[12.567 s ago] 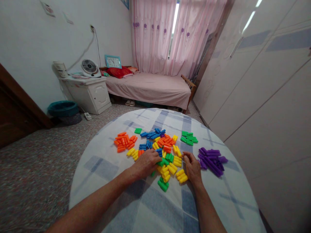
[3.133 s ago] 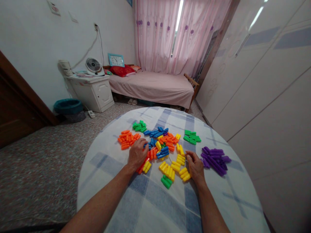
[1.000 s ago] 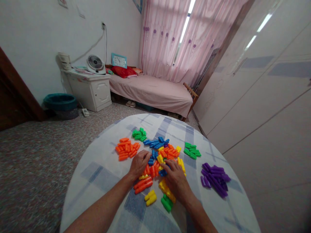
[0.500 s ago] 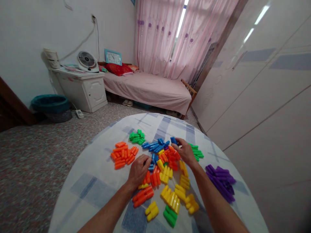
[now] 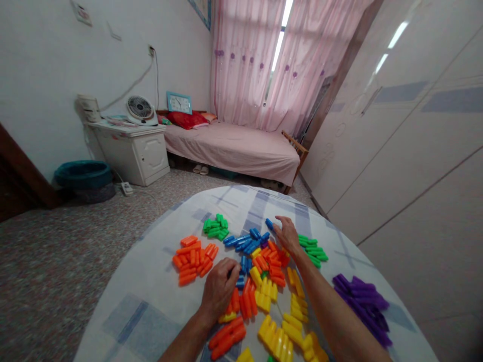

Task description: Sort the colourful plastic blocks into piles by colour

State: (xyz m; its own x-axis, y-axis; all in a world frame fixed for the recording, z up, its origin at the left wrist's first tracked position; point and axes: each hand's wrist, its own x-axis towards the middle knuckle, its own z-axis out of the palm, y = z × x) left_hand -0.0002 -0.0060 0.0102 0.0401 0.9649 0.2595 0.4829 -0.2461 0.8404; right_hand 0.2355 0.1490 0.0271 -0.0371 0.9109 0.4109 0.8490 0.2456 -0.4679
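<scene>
Blue block [image 5: 269,224], right hand [image 5: 287,235], possibly touching

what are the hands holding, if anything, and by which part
The right hand is at the near end of a blue block; whether it grips cannot be told. No held piece shows in the curled left hand.

blocks [image 5: 227,336]: smooth glossy plastic | tablecloth [image 5: 151,291]: matt cloth | wardrobe [image 5: 392,166]: glossy | bed rail [image 5: 301,149]: likely wood

- bed [image 5: 234,146] with a red pillow [image 5: 187,119], beyond the grip
- curtains [image 5: 241,75], farther beyond
- clock [image 5: 179,103], beyond and left
- fan [image 5: 139,108] on a cabinet [image 5: 151,157], farther left
- bin [image 5: 83,173], well left of the grip
- wardrobe [image 5: 400,166], right of the grip
</scene>
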